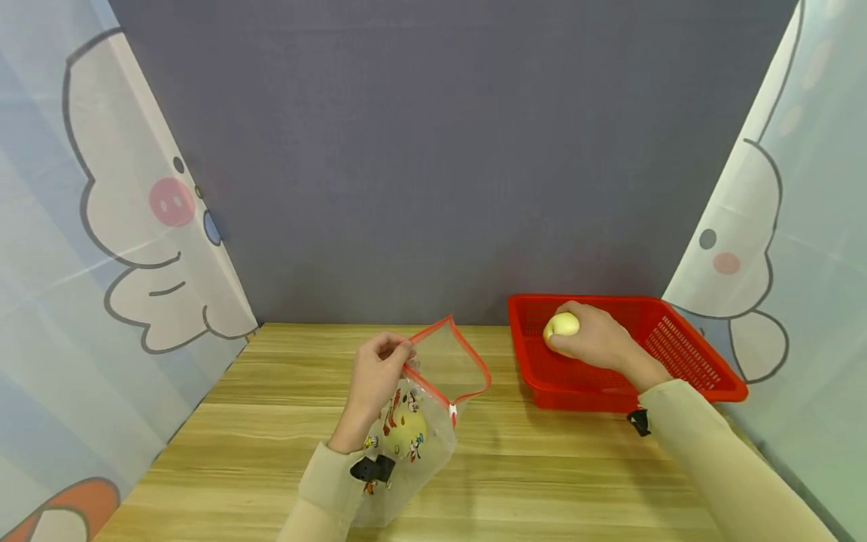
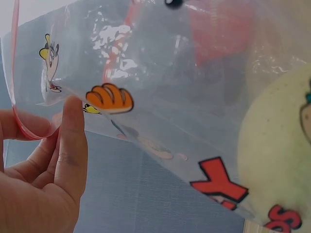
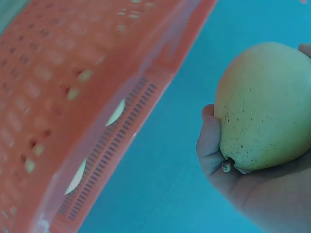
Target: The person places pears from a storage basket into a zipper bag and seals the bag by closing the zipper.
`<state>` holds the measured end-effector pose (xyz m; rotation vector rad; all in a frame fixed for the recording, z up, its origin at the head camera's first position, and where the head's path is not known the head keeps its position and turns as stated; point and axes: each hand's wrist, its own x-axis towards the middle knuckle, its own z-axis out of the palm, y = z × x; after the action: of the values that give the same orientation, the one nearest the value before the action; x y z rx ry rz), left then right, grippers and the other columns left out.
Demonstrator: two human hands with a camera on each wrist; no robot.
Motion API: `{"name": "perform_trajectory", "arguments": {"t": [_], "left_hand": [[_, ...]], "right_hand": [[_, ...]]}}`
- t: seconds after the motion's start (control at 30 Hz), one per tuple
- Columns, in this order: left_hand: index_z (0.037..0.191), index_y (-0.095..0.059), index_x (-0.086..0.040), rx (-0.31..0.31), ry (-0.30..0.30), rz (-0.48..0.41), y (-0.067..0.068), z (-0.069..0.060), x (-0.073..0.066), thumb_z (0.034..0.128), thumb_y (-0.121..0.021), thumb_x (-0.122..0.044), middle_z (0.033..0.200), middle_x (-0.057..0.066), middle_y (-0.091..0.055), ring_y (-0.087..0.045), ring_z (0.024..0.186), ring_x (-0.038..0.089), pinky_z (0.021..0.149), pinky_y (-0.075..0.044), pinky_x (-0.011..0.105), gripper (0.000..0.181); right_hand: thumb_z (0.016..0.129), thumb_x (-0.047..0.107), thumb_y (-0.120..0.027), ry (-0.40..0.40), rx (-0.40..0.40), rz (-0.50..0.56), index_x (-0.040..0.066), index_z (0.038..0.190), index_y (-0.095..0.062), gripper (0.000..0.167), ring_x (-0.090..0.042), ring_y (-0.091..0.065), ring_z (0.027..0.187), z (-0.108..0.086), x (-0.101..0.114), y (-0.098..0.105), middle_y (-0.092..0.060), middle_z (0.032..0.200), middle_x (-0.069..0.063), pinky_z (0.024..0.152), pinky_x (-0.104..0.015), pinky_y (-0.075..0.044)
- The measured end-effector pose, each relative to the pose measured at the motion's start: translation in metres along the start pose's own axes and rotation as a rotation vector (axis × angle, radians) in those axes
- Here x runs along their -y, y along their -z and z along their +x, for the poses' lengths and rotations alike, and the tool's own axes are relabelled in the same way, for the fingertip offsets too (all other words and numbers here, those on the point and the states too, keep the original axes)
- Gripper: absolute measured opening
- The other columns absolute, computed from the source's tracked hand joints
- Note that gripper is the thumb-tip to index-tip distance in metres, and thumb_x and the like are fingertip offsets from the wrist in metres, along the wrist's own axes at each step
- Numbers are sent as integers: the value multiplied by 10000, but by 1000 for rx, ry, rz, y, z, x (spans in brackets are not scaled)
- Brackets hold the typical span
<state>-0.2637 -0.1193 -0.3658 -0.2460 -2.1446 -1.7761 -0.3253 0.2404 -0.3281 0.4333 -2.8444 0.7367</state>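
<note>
My left hand (image 1: 379, 374) pinches the red-edged rim of a clear zip bag (image 1: 436, 444) printed with cartoon figures. The bag's mouth gapes toward the right, and a white slider (image 1: 453, 411) sits at one end of its red zip. Through the plastic shows a round, pale yellow fruit (image 2: 272, 145). Over on the right, my right hand (image 1: 599, 341) grips a pale yellow pear (image 1: 561, 328) above the red basket. Small brown specks and a short stem (image 3: 227, 165) show on that pear in the right wrist view.
The red plastic basket (image 1: 698, 346) with slotted walls stands at the table's back right. Light wood-grain tabletop (image 1: 291, 421) spreads beneath the bag. A dark grey backdrop (image 1: 433, 165) rises behind, with cartoon-printed curtains (image 1: 129, 188) at both sides.
</note>
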Motion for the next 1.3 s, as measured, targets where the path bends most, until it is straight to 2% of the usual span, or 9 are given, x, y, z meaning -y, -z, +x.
{"name": "perform_trajectory", "arguments": {"t": [0.1, 0.33, 0.53, 0.7, 0.93, 1.07, 1.3], "left_hand": [[968, -713, -42, -1, 0, -2, 0, 1, 0, 1001, -617, -103, 872, 121, -694, -661, 725, 225, 616, -573, 282, 118], [964, -714, -44, -3, 2, 5, 1, 1, 2, 1001, -622, -108, 888, 141, -698, -662, 730, 224, 624, -579, 286, 118], [961, -718, -50, -10, -5, 11, 2, 0, 0, 1000, -622, -109, 869, 124, -698, -657, 719, 225, 613, -572, 283, 119], [969, -714, -43, -10, -1, -1, 3, -2, -1, 998, -623, -105, 866, 114, -697, -663, 722, 220, 613, -570, 280, 114], [969, -711, -40, -10, -7, -3, 3, -3, -1, 1001, -621, -99, 874, 141, -696, -665, 718, 212, 609, -567, 275, 112], [970, -712, -42, -5, -12, 1, 2, -2, -1, 1004, -622, -107, 884, 152, -694, -670, 722, 214, 613, -572, 279, 116], [972, -708, -33, -1, -11, -14, 1, -3, -1, 1004, -618, -98, 870, 146, -692, -685, 730, 228, 619, -577, 277, 115]], "right_hand": [[856, 316, -678, -4, 0, 30, 190, 1090, -621, 271, -199, -554, 778, 0, 7, 1, -617, 915, -8, 621, -331, -455], [852, 252, -694, 51, 12, 161, 161, 1100, -622, 274, -210, -560, 726, -2, 24, -3, -619, 936, -30, 623, -350, -483], [842, 242, -713, 60, 20, 201, 189, 1089, -614, 271, -224, -566, 727, -5, 38, -7, -621, 957, -24, 630, -363, -493], [844, 229, -721, 76, 33, 225, 182, 1112, -612, 293, -221, -565, 734, -8, 47, -12, -617, 981, -24, 639, -366, -497], [821, 248, -745, 133, -1, 197, 191, 1118, -622, 327, -207, -561, 776, -9, 60, -18, -618, 993, 3, 652, -360, -496], [827, 239, -741, 140, -3, 226, 196, 1135, -622, 333, -211, -567, 768, -10, 65, -21, -622, 1012, 4, 642, -365, -500], [817, 275, -733, 156, -29, 209, 252, 1137, -634, 336, -189, -577, 726, -11, 75, -24, -631, 974, 41, 606, -357, -490]]}}
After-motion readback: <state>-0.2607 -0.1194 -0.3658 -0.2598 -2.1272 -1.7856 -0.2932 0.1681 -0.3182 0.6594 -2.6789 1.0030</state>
